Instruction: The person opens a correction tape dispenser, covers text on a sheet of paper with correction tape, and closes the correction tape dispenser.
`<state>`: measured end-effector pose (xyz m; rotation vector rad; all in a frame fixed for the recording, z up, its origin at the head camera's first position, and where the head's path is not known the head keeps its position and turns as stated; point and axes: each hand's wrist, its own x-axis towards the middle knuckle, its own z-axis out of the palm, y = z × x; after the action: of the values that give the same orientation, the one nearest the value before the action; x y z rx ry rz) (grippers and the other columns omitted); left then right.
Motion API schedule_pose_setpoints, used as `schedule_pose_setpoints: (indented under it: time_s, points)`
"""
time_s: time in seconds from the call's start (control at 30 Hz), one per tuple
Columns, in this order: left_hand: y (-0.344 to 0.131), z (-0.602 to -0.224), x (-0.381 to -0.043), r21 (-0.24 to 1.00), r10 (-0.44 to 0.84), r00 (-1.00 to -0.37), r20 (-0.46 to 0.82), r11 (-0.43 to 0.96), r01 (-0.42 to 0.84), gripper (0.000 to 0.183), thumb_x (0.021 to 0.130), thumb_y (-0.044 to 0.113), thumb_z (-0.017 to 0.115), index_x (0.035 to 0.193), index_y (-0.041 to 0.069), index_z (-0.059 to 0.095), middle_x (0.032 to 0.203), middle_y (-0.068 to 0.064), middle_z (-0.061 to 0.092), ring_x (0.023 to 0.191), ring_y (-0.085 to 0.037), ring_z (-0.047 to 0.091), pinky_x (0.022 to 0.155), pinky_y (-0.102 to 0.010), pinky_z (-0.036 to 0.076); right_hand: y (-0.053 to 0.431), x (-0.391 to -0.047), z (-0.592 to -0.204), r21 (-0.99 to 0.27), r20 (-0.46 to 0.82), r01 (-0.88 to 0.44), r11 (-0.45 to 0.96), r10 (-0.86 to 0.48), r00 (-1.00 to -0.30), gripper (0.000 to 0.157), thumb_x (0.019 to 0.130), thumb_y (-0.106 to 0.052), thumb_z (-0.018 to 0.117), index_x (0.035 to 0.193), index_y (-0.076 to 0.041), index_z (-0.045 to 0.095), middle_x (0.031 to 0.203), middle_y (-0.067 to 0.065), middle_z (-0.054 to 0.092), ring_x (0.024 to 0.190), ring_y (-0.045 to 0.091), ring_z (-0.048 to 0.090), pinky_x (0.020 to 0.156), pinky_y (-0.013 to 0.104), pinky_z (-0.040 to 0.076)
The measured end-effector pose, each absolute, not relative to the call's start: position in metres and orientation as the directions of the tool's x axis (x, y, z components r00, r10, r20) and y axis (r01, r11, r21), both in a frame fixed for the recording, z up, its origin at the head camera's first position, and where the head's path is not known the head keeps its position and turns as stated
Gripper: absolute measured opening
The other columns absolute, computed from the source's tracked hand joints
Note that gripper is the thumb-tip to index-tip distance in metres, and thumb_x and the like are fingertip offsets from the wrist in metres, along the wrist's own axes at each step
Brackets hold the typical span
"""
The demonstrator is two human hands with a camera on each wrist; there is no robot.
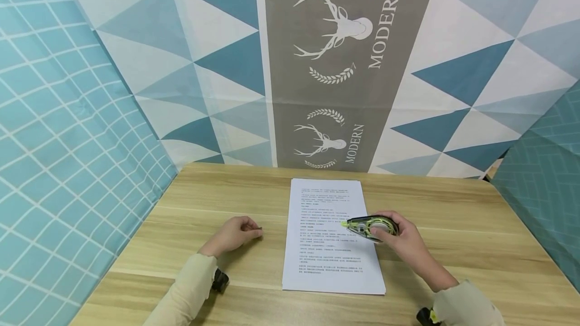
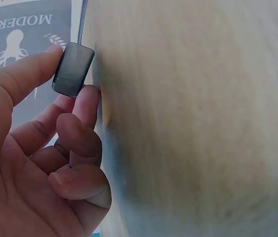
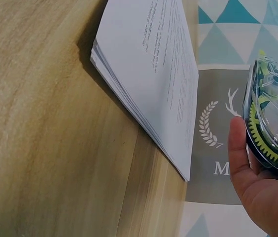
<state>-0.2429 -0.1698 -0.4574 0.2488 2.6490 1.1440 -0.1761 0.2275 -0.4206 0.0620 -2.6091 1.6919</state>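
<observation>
The right hand (image 1: 405,239) is closed around a correction tape dispenser with a clear plastic shell and yellow-green gears (image 1: 361,225), thumb on one face. The dispenser is held above the right side of a stack of white printed paper sheets (image 1: 323,245), its small yellow-green tip (image 1: 344,224) pointing left over the text. The right wrist view shows a gap between dispenser and stack, so the tip is apart from the page.

The left hand (image 1: 232,235), to the left of the stack, pinches a small, glossy dark grey rectangular piece with rounded corners (image 2: 73,70) between thumb and forefinger, its other fingers curled. What this piece belongs to cannot be told.

As for progress, the sheets already lie in a pile on the pale wood-grain worktop (image 1: 254,278), text facing up, edges nearly even, with slight offsets at a corner. The dispenser is already in hand, while contact with the page is not yet made. Whether any line carries a corrected strip cannot be told, as the print is too small and the paper white. Both held items remain to be put down, so this looks like an early or in-between stage.
</observation>
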Motion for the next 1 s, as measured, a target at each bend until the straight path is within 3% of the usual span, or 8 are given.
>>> schedule_pose_setpoints:
  time_s: [1.0]
  points:
    - [-0.1772,-0.4522,-0.2429,0.650,0.205,-0.970,-0.132,0.757,0.072,0.013,0.089,0.025,0.064,0.093,0.014,0.068,0.087,0.001,0.064,0.072,-0.012,0.052,0.063,-0.026,0.044,0.2298,-0.1745,-0.4228,-0.911,0.056,-0.060,0.409,-0.020,-0.998,0.039,0.086,-0.020,0.068,0.120,-0.004,0.056,0.119,0.018,0.056,0.090,0.007,0.056,0.070,0.024,0.055]
